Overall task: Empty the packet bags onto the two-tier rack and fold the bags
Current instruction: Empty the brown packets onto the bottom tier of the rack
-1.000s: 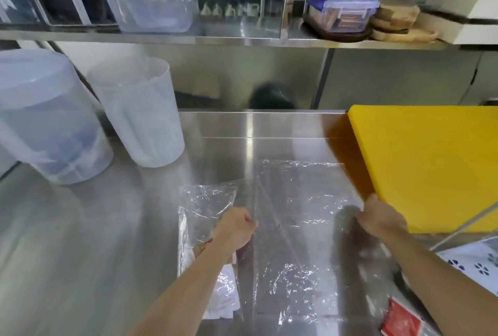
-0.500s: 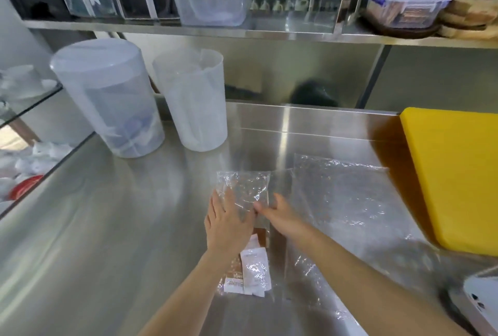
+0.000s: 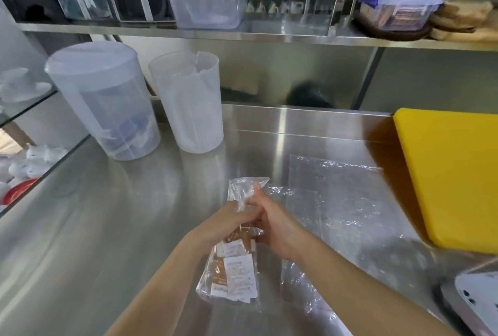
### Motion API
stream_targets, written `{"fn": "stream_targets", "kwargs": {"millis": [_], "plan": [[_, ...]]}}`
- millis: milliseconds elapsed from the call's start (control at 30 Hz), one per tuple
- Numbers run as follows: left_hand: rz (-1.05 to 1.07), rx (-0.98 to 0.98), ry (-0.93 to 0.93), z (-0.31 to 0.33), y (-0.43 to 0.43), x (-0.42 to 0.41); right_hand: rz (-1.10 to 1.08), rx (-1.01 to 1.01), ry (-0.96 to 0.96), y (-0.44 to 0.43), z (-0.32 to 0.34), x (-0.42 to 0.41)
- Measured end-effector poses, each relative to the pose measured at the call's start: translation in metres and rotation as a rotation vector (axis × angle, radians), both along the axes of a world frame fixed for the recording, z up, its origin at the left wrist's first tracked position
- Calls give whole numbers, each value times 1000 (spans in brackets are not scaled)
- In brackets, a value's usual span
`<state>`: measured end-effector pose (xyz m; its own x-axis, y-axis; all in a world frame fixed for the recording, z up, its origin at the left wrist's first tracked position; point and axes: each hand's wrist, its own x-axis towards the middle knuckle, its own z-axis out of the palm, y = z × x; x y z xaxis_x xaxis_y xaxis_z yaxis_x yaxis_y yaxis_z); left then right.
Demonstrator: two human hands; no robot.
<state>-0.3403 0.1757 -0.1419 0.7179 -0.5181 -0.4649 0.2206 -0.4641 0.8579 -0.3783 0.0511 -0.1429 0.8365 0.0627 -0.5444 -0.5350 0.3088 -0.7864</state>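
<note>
A small clear packet bag (image 3: 234,271) with white and brown sachets inside is held just above the steel counter (image 3: 113,228). My left hand (image 3: 229,218) grips its upper part from the left. My right hand (image 3: 275,225) holds it from the right, fingers up on the crumpled top. A larger empty clear bag (image 3: 342,201) lies flat on the counter to the right of my hands. The two-tier rack is not clearly in view.
Two translucent plastic jugs, one lidded (image 3: 105,104) and one without a lid (image 3: 188,101), stand at the back left. A yellow cutting board (image 3: 452,174) lies at the right. A steel shelf (image 3: 242,36) overhead carries lidded containers. A white patterned object (image 3: 479,298) sits at the lower right.
Both hands left the large flat bag and moved left to the small packet bag. They have closed on it and lifted it off the counter. The view has swung left.
</note>
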Motion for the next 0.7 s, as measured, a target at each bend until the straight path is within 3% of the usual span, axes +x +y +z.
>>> {"fn": "stream_targets", "kwargs": {"millis": [67,233,367,433,600,700], "plan": [[-54,31,22,-6,0,2,50,51,-9,-3,8,-3],[102,-13,-59,-9,-4,2,128,46,-133,-8,24,-17],[363,-119,-165,8,0,-4,-123,-304,-259,-16,32,-20],[393,-195,-167,14,8,-3,-243,-544,-364,-25,34,-18],[229,-216,-247,39,29,0,127,-1105,-660,-35,69,-19],[142,-219,-309,55,28,0,347,-1128,-693,-31,98,-16]]}}
